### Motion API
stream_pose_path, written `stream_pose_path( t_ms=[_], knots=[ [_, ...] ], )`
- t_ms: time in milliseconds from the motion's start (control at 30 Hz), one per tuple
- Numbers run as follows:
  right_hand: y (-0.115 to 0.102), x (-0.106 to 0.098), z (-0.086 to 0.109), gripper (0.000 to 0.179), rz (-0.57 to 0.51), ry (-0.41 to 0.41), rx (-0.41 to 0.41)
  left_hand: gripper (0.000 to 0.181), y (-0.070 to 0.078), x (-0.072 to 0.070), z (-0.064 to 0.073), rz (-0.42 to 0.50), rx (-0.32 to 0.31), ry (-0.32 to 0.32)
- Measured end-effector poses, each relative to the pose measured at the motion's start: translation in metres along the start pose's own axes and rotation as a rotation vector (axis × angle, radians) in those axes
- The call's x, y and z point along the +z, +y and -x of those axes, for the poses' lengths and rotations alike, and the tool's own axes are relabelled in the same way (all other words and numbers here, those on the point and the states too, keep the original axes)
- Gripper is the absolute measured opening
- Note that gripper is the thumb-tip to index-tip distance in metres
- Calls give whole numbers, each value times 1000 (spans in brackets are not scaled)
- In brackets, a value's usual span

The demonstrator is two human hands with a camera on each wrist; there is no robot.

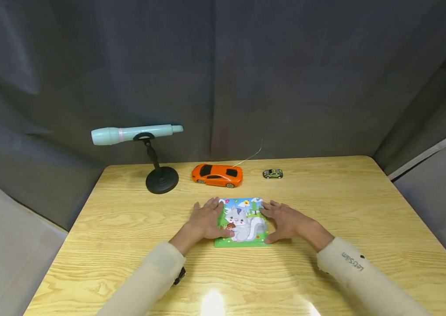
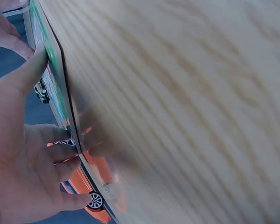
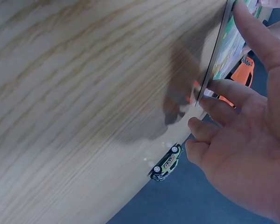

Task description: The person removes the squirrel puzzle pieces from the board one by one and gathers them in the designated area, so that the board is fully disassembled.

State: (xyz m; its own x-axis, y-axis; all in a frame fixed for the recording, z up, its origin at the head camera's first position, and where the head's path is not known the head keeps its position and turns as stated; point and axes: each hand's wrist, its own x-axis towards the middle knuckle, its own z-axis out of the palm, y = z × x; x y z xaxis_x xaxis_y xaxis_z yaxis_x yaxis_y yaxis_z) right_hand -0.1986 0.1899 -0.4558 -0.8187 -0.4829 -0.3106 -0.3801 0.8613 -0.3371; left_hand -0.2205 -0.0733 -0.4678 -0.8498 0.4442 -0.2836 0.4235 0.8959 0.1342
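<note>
L hand [image 1: 208, 219] & R hand [image 1: 286, 220] touching squirrel board [image 1: 244, 226], grips released, fingers prob. straight, orange car [image 1: 218, 176] behind

Dark grey curtain [image 1: 294, 79] behind wood-grain table [image 1: 365, 210]; paler grey panels [image 1: 5, 245] both sides; bright glare [image 1: 212, 303] on table.

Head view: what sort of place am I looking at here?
Probably a curtained-off tabletop workspace, perhaps a makeshift recording booth: dark cloth hangs behind a wooden table, and an orange toy car sits near its back edge.
</note>
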Motion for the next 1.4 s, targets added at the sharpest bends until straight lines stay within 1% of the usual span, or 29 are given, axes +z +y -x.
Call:
stream_pose_path(
  t_ms=[233, 400, 467, 600, 700, 733, 800, 867, 967, 1067, 1100, 1267, 1300, 1333, 1400],
  knots=[
    [2, -3, 0, 93, 16, -5, 4, 102, 3, 1, -2, -31, 5, 4],
    [0, -3, -1, 92, 20, -8, 4, 98, 4, 0, 1, -64, 25, -3],
    [0, -4, -1, 93, 16, -9, 14, 94, 9, -1, 3, -73, 51, 2],
    [0, -5, 0, 93, 24, -1, 19, 85, 24, -3, 4, -51, 161, 3],
    [1, -5, 0, 92, 24, 6, 12, 79, 36, -3, 5, -41, 237, -26],
    [1, -5, 0, 92, 23, 7, 10, 78, 39, -2, 5, -46, 250, -35],
    [1, -5, -1, 91, 15, 6, 7, 77, 42, 0, 5, -57, 256, -46],
    [0, -5, -2, 92, 9, -2, 7, 76, 43, 2, 4, -73, 249, -51],
    [0, -9, -4, 92, -15, 3, 33, 76, 42, 5, 3, -85, 238, -50],
    [0, -13, -8, 83, -46, 51, 58, 77, 41, 6, 3, -91, 243, -48],
    [0, -14, -10, 77, -62, 80, 63, 77, 41, 6, 3, -91, 245, -48],
    [4, -14, -24, 39, -115, 246, 22, 77, 41, 7, 4, -93, 251, -50],
    [6, -14, -27, 33, -134, 270, 26, 77, 41, 8, 4, -96, 252, -48],
    [7, -14, -31, 28, -154, 288, 32, 77, 41, 8, 4, -102, 252, -43],
    [9, -14, -37, 24, -215, 299, 70, 77, 40, 8, 3, -110, 255, -35]
  ],
)
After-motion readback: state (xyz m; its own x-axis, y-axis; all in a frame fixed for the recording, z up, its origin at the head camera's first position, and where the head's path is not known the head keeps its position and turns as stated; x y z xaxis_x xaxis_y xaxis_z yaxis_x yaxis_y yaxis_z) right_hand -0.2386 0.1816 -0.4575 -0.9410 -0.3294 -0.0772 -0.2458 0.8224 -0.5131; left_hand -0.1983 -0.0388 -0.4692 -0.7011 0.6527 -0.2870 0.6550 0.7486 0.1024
